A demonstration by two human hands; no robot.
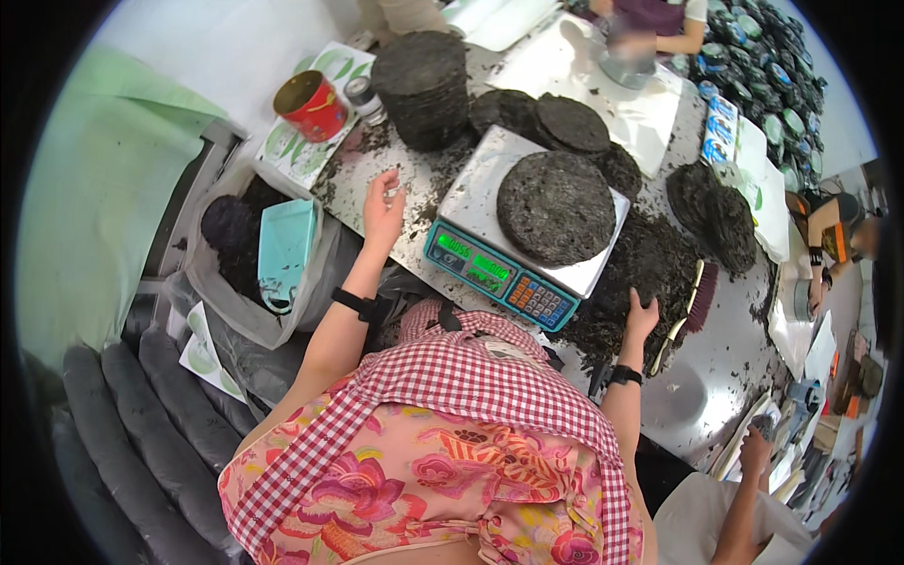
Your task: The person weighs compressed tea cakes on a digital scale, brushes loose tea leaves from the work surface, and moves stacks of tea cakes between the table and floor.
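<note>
My right hand (642, 315) is down at the near edge of the loose dark flakes (650, 254), the thumb standing apart from the fingers; I cannot tell whether any flakes are caught in it. My left hand (384, 209) is held over the counter (683, 395) on the other side of the scale (454, 252), empty, with its fingers loosely curled and parted.

Between my hands, the thick round cake (556, 207) of dark dried stuff, seaweed by the look of it, lies flat on the scale's metal plate, and the green display is lit. Neither hand touches the cake. I judge this one to be in the middle of its weighing: it is on the plate, but not yet taken off or wrapped.

Just beyond the scale lie flatter round sheets (573, 122), and to their left rises a tall stack (421, 89), beside a red tin (309, 105). On my right, past a brush (695, 301), more sheets (711, 217) lie heaped. With so many unwrapped, plenty seems left to do. To my left, a bag (209, 299) holds more dark stuff and a teal scoop (285, 240).

Farther off, a co-worker's hand (636, 43) is busy across the counter, and a big pile of packets (763, 75) beyond looks like finished work.
</note>
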